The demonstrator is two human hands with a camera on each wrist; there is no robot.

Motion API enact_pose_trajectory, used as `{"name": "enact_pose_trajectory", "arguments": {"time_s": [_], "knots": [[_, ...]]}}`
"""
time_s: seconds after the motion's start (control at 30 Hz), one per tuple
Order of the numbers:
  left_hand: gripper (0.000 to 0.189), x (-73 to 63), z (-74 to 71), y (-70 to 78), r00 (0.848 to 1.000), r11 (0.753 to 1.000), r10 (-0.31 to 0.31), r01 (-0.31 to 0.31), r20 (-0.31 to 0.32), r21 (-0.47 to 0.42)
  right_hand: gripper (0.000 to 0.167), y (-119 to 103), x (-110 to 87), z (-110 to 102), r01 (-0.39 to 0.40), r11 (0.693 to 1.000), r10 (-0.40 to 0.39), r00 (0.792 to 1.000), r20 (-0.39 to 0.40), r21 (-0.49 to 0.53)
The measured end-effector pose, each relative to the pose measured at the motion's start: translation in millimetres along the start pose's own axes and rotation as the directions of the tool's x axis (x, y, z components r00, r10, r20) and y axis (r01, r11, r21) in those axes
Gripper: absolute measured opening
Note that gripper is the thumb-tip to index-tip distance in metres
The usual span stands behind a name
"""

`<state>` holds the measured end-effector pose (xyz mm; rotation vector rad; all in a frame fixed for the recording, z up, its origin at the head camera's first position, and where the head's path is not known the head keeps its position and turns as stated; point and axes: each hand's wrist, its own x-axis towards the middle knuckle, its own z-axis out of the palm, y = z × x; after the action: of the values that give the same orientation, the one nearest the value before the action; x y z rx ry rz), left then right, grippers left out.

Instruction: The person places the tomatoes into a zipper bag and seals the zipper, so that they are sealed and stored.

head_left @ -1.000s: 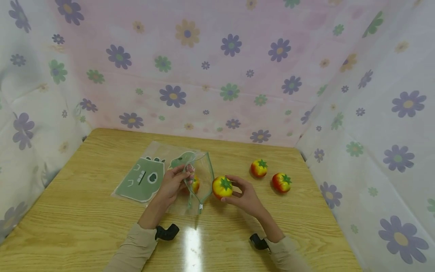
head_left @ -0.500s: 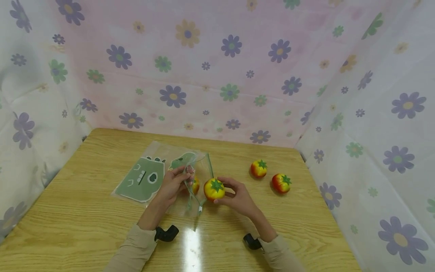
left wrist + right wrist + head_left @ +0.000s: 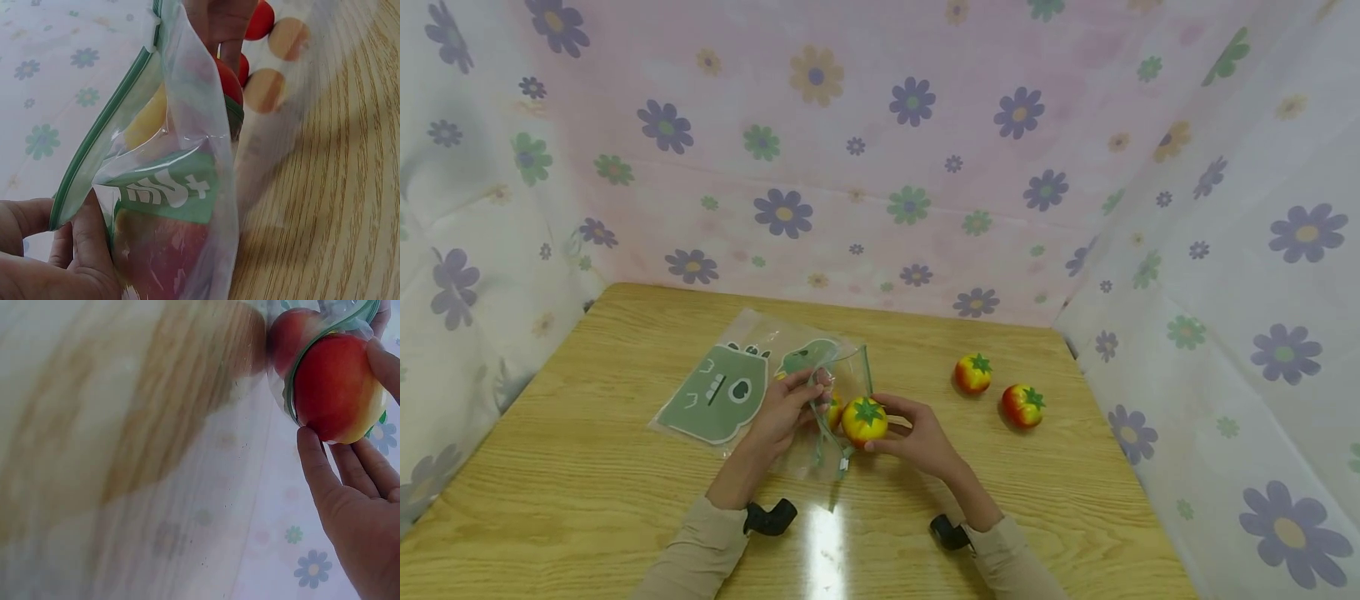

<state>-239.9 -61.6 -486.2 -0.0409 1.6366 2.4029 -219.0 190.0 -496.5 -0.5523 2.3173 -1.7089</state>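
My left hand (image 3: 778,412) pinches the edge of a clear zip bag (image 3: 103,134) with a green seal strip, and the bag's mouth stands apart. Inside the bag sits one red-and-yellow toy tomato (image 3: 290,337), seen partly through the plastic. My right hand (image 3: 921,437) holds a second toy tomato (image 3: 864,423), its green star-shaped top facing up, between thumb and fingers. In the right wrist view this held tomato (image 3: 337,387) is right at the bag's green rim and partly within the opening. A white slider (image 3: 844,463) hangs at the strip's near end.
Two more toy tomatoes, one farther back (image 3: 973,374) and one nearer (image 3: 1022,406), rest on the wooden table (image 3: 587,467) at right. A flat clear bag with a green cartoon face (image 3: 718,392) lies at left. Flowered cloth (image 3: 880,125) surrounds the table on three sides.
My right hand has moved left with its tomato, from beside the bag's mouth to the opening. My left hand keeps its hold on the bag with little movement.
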Motion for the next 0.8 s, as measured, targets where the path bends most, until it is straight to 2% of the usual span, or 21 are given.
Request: {"name": "enact_pose_trajectory", "arguments": {"time_s": [0.3, 0.57, 0.8], "knots": [[0.040, 0.1, -0.3, 1.9, 1.000, 1.000, -0.014, 0.014, -0.018, -0.021, 0.064, -8.1, 6.2, 2.2, 0.000, 1.000, 0.000, 1.000, -0.020, -0.015], [0.042, 1.0, 0.1, 3.3, 0.999, 0.999, -0.033, 0.032, -0.029, -0.034, 0.065, -13.1, 8.1, 6.9, 0.029, 0.999, -0.030, 0.999, -0.026, -0.032], [0.042, 1.4, -0.5, 1.8, 0.998, 0.999, -0.032, 0.030, -0.061, -0.043, 0.065, -14.6, 10.2, 9.6, 0.081, 0.995, -0.085, 0.994, -0.063, -0.059]]}}
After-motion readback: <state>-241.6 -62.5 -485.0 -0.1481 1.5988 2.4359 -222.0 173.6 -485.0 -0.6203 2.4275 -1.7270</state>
